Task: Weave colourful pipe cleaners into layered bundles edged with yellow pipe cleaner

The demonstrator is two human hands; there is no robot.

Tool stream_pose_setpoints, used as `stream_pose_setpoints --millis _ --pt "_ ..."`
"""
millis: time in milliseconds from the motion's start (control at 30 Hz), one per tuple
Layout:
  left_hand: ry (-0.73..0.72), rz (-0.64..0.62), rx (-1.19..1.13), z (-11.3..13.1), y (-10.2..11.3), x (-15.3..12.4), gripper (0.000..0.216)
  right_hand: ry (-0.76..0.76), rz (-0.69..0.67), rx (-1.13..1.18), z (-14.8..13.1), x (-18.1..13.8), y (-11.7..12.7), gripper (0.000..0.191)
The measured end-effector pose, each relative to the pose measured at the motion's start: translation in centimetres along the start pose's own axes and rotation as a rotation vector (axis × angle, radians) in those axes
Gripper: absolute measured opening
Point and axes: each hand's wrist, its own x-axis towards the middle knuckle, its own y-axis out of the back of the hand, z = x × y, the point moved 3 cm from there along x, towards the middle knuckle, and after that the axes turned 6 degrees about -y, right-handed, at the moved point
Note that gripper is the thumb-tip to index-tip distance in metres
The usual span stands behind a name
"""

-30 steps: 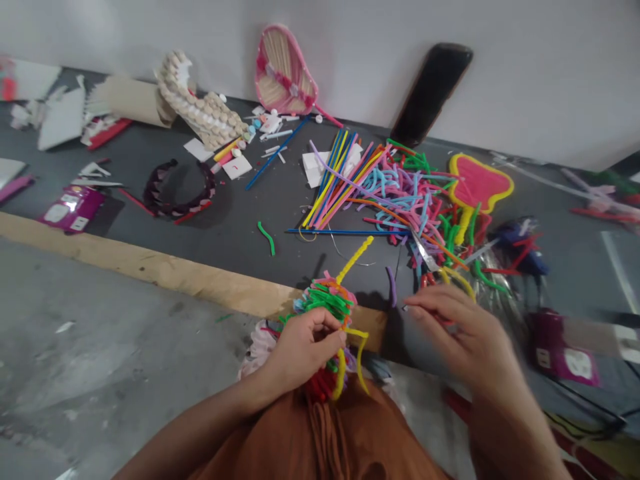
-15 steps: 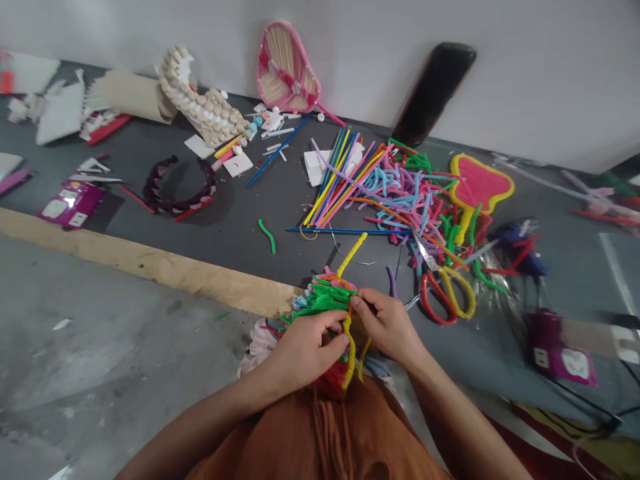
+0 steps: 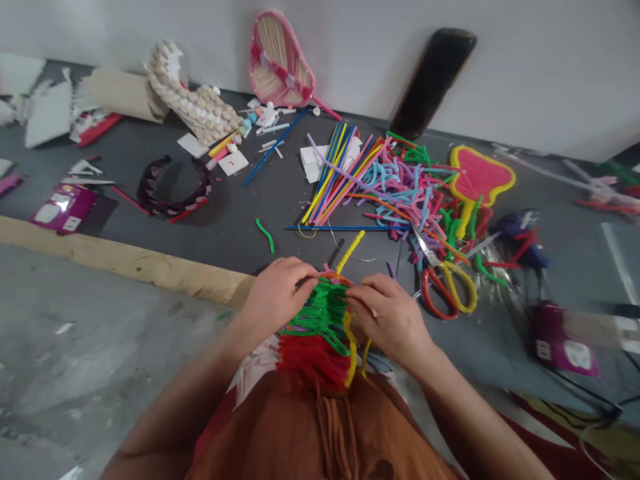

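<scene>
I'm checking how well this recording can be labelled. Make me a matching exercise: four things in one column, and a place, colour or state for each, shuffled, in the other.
Things
1. scissors
2. phone
3. green-stranded craft piece
4. spiky headband

Descriptions
A. held between the left hand and the right hand
B. dark, curved in an open ring
C. one red handle loop, one yellow
D. leaning against the wall

Pairs: 1-C, 2-D, 3-A, 4-B

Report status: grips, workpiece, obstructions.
Left grip, right grip: on opposite sides of multicoloured fuzzy pipe-cleaner bundle. Red-and-yellow-handled metal scissors beyond right grip, not blocking.
</scene>
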Motion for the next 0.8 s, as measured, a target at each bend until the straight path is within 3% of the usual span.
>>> stream_pose_setpoints --millis 167,267,533,800 --pt "0.019 -0.043 0.006 0.1 -0.8 0.7 0.012 0.016 -0.150 -0.322 -1.4 1.9 -1.4 0.023" --pt "0.022 -0.036 -0.033 0.1 -1.2 0.5 0.012 -0.040 -0.255 -0.365 -1.5 2.6 -2.2 0.018" --pt "-0.117 -0.105 0.050 0.1 -2.1 0.3 0.013 -0.289 -0.300 0.110 1.3 2.9 -1.1 0.012" --pt "-0.222 -0.172 0.212 1.9 -2.2 1.5 0.020 -0.293 -0.321 0.332 2.1 2.6 -0.2 0.012"
